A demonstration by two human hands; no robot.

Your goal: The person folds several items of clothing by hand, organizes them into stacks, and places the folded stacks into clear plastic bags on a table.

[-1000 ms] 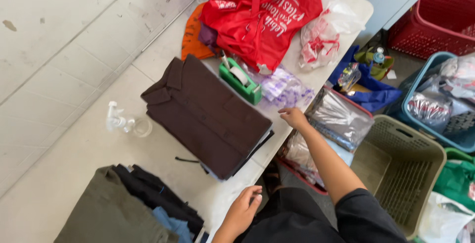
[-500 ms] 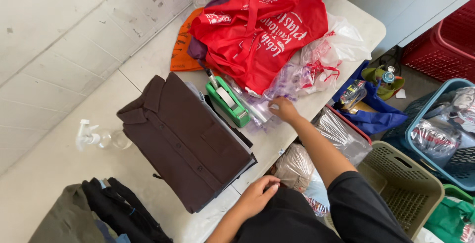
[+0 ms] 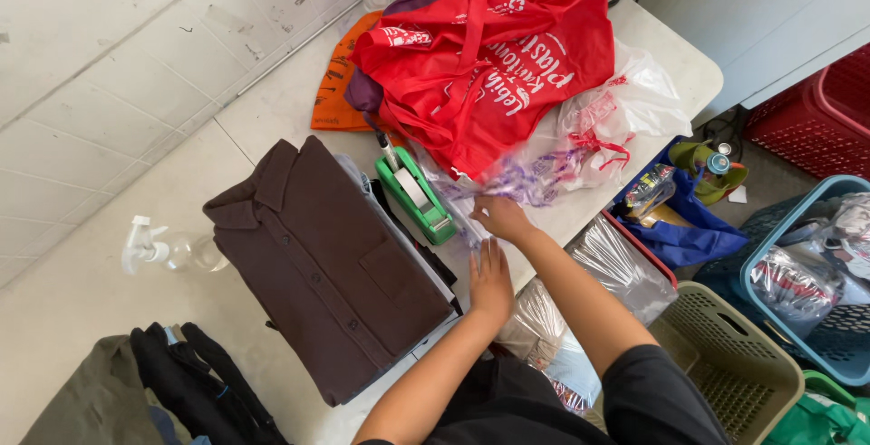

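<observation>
A folded brown shirt (image 3: 331,268) tops a stack of folded clothes on the white table (image 3: 263,110). Beside it stands a green tape dispenser (image 3: 415,195). My left hand (image 3: 490,282) lies flat, fingers together, on the table near the stack's right edge. My right hand (image 3: 500,217) rests just beyond it, fingers on a clear plastic bag with purple print (image 3: 530,182). Whether it grips the bag I cannot tell. A red shopping bag (image 3: 485,55) lies farther back.
A spray bottle (image 3: 168,250) lies at the left and dark clothes (image 3: 181,391) are piled at the front left. An orange bag (image 3: 337,91) peeks from under the red one. Beige (image 3: 734,363), blue (image 3: 816,273) and red (image 3: 820,119) baskets stand on the floor at the right.
My left hand came up from the table's front edge and now lies by the stack. My right hand stays on the plastic bags. The view moved closer.
</observation>
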